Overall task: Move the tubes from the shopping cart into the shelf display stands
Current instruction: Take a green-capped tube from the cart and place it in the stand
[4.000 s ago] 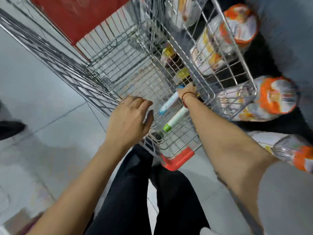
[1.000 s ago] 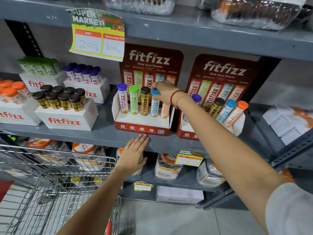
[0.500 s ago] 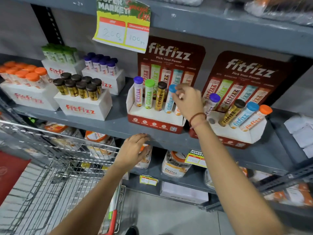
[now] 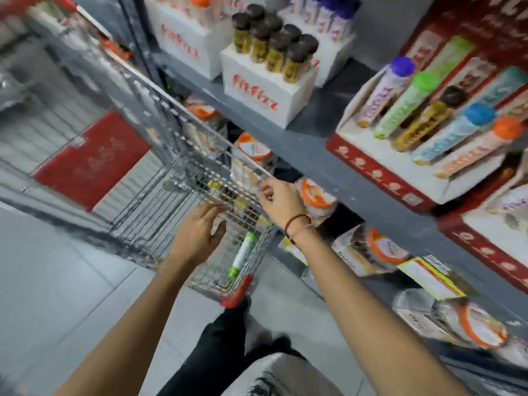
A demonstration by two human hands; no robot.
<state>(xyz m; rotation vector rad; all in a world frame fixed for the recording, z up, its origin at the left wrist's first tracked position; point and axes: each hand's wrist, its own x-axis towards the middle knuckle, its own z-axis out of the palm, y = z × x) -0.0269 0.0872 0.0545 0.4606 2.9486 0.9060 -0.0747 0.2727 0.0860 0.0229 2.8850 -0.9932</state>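
"fitfizz" in red on white display stand (image 4: 264, 90); rest blurred

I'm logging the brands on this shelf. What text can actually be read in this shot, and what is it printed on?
"fitfizz", red letters: front of the white box holding the dark-capped tubes.
Red lettering on the white box behind it: likely the same word, too blurred to confirm.
Tube labels in the red display stand, its backing card, the price tags and the pouches below: blurred, unreadable.

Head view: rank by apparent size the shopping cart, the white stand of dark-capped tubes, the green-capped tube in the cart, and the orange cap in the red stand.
1. shopping cart
2. white stand
3. green-capped tube
4. orange cap

Camera distances differ, so this ranks appearance only.
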